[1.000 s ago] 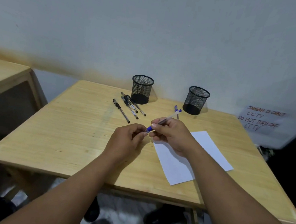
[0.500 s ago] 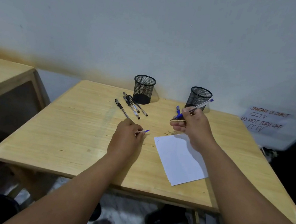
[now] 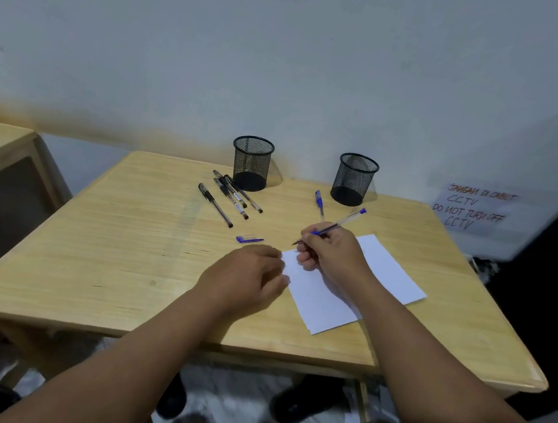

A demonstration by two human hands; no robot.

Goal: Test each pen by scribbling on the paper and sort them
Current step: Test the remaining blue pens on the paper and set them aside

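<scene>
Now pen (image 3: pixel 337 225) in right hand (image 3: pixel 331 254), above paper (image 3: pixel 384 274)

Office or classroom-type workroom: plain wooden table (image 3: pixel 129 247), two mesh pen cups (image 3: pixel 252 160) at its far edge, handwritten CCTV notice (image 3: pixel 470 209) on the bare wall (image 3: pixel 287 57).

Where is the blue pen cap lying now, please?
In the head view the blue pen cap lies on the table, just beyond the left hand, near the black pens.
</scene>
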